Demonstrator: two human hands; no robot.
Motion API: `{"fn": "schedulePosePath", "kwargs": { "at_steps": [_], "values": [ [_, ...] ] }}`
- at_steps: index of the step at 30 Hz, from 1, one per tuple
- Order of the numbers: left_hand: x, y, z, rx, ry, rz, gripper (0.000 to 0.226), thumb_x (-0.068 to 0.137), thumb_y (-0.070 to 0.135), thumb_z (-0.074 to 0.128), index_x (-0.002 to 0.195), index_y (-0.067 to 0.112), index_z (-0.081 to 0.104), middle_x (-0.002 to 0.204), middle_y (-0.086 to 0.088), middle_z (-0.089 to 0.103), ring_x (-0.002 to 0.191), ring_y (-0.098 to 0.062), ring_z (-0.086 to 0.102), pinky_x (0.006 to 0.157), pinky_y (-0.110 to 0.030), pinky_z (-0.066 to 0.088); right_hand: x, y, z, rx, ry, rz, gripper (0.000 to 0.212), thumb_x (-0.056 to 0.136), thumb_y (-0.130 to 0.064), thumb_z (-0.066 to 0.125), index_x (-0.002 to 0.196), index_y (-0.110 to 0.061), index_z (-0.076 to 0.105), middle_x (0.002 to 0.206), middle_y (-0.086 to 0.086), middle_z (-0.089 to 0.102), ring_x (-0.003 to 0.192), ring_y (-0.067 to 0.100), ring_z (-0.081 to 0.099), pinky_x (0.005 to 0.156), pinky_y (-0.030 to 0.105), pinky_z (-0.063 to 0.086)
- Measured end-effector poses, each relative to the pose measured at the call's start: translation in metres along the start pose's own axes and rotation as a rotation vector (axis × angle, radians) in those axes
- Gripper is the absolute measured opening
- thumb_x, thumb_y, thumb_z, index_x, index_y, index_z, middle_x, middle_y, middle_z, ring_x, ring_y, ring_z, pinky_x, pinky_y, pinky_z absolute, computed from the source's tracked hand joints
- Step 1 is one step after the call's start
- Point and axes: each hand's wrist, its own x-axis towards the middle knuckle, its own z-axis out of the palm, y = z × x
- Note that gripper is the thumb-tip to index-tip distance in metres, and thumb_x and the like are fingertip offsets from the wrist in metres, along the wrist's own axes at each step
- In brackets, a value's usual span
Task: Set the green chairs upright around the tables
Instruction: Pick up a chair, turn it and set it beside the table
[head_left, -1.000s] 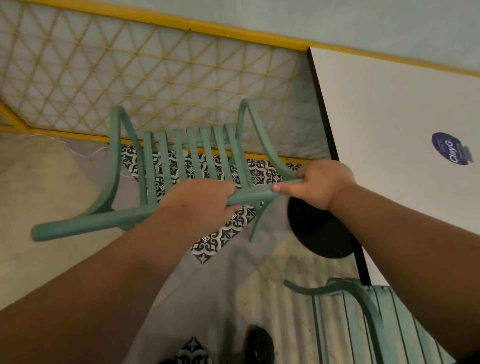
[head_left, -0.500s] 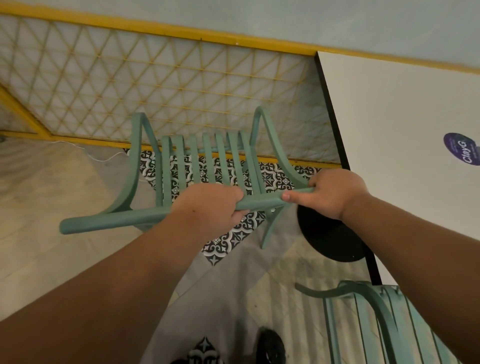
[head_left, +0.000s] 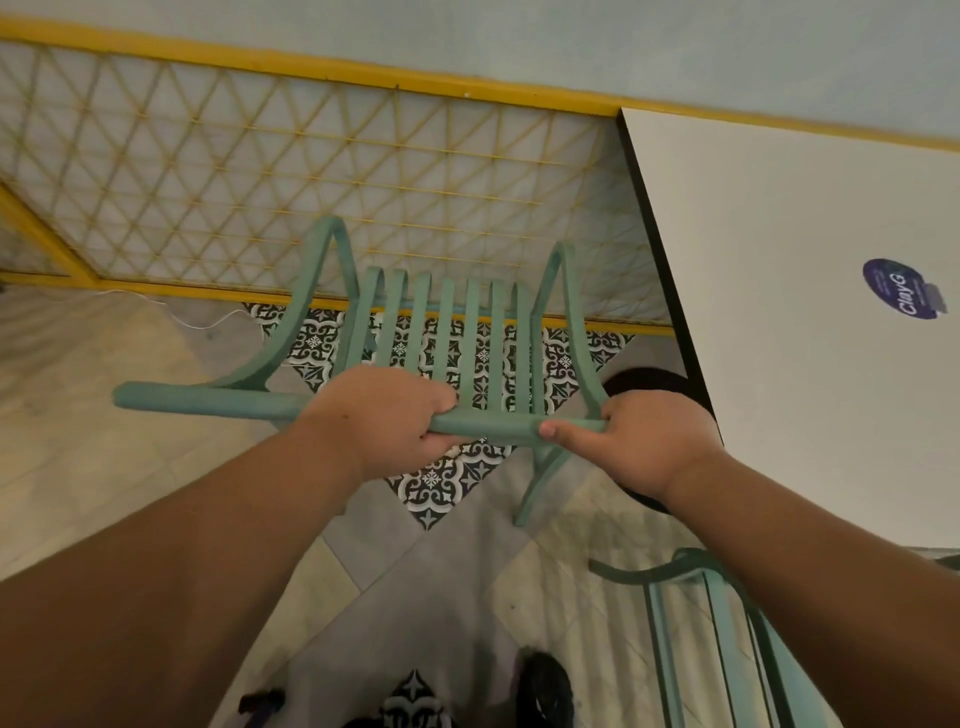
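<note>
A green slatted chair (head_left: 447, 332) hangs in front of me above the floor, its top rail towards me and its slats running away. My left hand (head_left: 384, 415) is shut on the middle of that rail. My right hand (head_left: 649, 441) grips the rail's right end, just left of the white table (head_left: 810, 312). One chair leg points down to the floor below my right hand. A second green chair (head_left: 722, 639) shows at the bottom right, partly hidden by my right forearm.
A yellow lattice fence (head_left: 322, 171) runs along the back, close behind the held chair. The table's black round base (head_left: 654, 384) sits on the floor beside the chair. Patterned tiles (head_left: 441, 478) lie under it. My shoe (head_left: 545, 686) is at the bottom.
The held chair has shifted right and slightly lower in view, nearer to the table edge. Both hands keep the same grip on the rail.
</note>
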Motion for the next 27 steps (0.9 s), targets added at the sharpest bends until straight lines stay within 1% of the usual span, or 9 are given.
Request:
{"fn": "schedulePosePath", "kwargs": {
  "at_steps": [3,5,7,9,12,15,19,25,27],
  "values": [
    [0.0,-0.007,0.0,0.004,-0.022,0.016,0.052,0.087,0.081,0.034,0.074,0.032,0.046,0.065,0.011,0.058,0.06,-0.006,0.056,0.062,-0.031,0.055,-0.005,-0.006,0.003,0.031,-0.004,0.018,0.106,0.056,-0.108,0.011,0.071,-0.02,0.069,0.064,-0.002,0.067,0.056,0.015,0.064,0.052,0.034,0.054],
    [-0.001,-0.01,-0.001,0.016,-0.013,0.02,0.07,0.079,0.092,0.017,0.072,0.03,0.05,0.063,0.01,0.058,0.058,-0.006,0.056,0.057,-0.029,0.051,-0.005,-0.009,0.005,0.047,-0.001,0.029,0.108,0.055,-0.109,0.011,0.071,-0.02,0.069,0.065,-0.001,0.068,0.056,0.015,0.065,0.055,0.036,0.059],
    [-0.003,-0.013,-0.001,0.002,0.016,0.006,0.086,0.074,0.093,-0.004,0.07,0.028,0.052,0.062,0.007,0.057,0.057,-0.008,0.056,0.054,-0.029,0.048,-0.006,-0.013,0.007,0.059,-0.004,0.046,0.109,0.055,-0.11,0.011,0.073,-0.02,0.071,0.066,-0.001,0.07,0.057,0.015,0.066,0.057,0.037,0.06],
    [-0.005,-0.018,-0.002,-0.032,0.033,-0.018,0.09,0.076,0.087,-0.014,0.07,0.028,0.054,0.063,0.006,0.058,0.058,-0.009,0.057,0.057,-0.032,0.052,-0.009,-0.018,0.008,0.072,-0.019,0.06,0.109,0.055,-0.11,0.011,0.074,-0.02,0.071,0.066,-0.002,0.07,0.056,0.015,0.066,0.058,0.038,0.061],
    [-0.007,-0.034,-0.004,-0.029,0.04,-0.051,0.078,0.09,0.075,-0.003,0.07,0.028,0.056,0.065,0.006,0.059,0.061,-0.009,0.058,0.063,-0.035,0.056,-0.016,-0.033,0.013,0.081,-0.053,0.044,0.106,0.058,-0.108,0.008,0.071,-0.021,0.068,0.062,-0.004,0.066,0.053,0.013,0.064,0.057,0.037,0.063],
    [-0.009,-0.053,-0.007,0.011,0.04,-0.063,0.07,0.087,0.067,0.003,0.07,0.026,0.058,0.065,0.005,0.058,0.061,-0.01,0.056,0.062,-0.034,0.053,-0.024,-0.052,0.023,0.052,-0.067,-0.003,0.105,0.064,-0.105,0.003,0.07,-0.021,0.066,0.066,-0.002,0.069,0.056,0.014,0.068,0.056,0.036,0.064],
    [-0.007,-0.063,-0.009,0.039,0.035,-0.076,0.06,0.089,0.06,0.013,0.065,0.024,0.054,0.062,0.003,0.056,0.06,-0.012,0.054,0.057,-0.031,0.047,-0.024,-0.063,0.024,0.054,-0.05,-0.009,0.099,0.071,-0.101,0.005,0.071,-0.022,0.064,0.063,-0.004,0.066,0.056,0.013,0.066,0.058,0.037,0.063],
    [-0.008,-0.063,-0.006,0.058,0.059,-0.101,0.064,0.086,0.061,0.007,0.062,0.023,0.052,0.058,0.002,0.054,0.056,-0.013,0.053,0.05,-0.029,0.041,-0.024,-0.063,0.021,0.08,-0.075,-0.007,0.096,0.07,-0.1,0.003,0.075,-0.025,0.062,0.068,-0.004,0.067,0.06,0.012,0.066,0.061,0.038,0.063],
    [-0.009,-0.059,-0.007,0.089,0.071,-0.146,0.061,0.086,0.059,0.01,0.065,0.024,0.055,0.059,0.004,0.056,0.059,-0.014,0.055,0.055,-0.031,0.045,-0.023,-0.062,0.019,0.111,-0.128,-0.012,0.092,0.073,-0.099,0.007,0.079,-0.025,0.062,0.072,-0.004,0.068,0.065,0.012,0.066,0.065,0.039,0.063]
  ]
}}
